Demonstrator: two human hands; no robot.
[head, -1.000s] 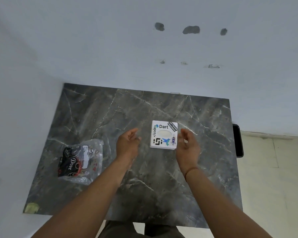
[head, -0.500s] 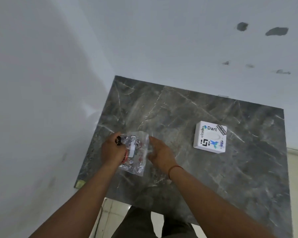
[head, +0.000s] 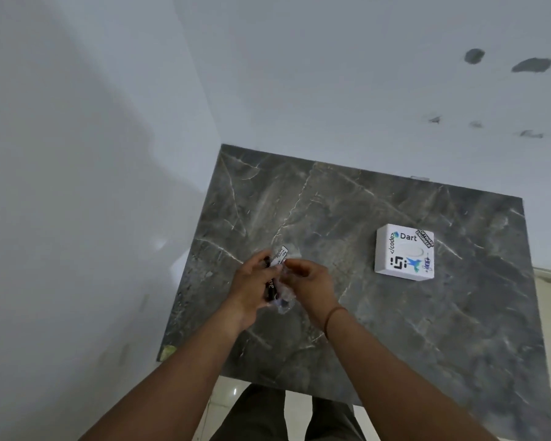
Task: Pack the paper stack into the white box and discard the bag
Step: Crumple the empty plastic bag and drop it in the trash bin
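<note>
- left hand [head: 254,285] and right hand [head: 309,283]: fingers clamped on crinkled clear plastic bag [head: 279,281], above the dark grey marble counter [head: 347,307].
- closed white square stickered box [head: 404,256] flat on counter, well apart to the right.

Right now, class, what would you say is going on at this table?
A person holds a clear plastic bag with both hands over the dark marble table. The left hand grips the bag and its dark contents; the right hand pinches the bag beside it, seemingly opening it. The white box, covered in stickers, sits closed and untouched off to the right.
</note>
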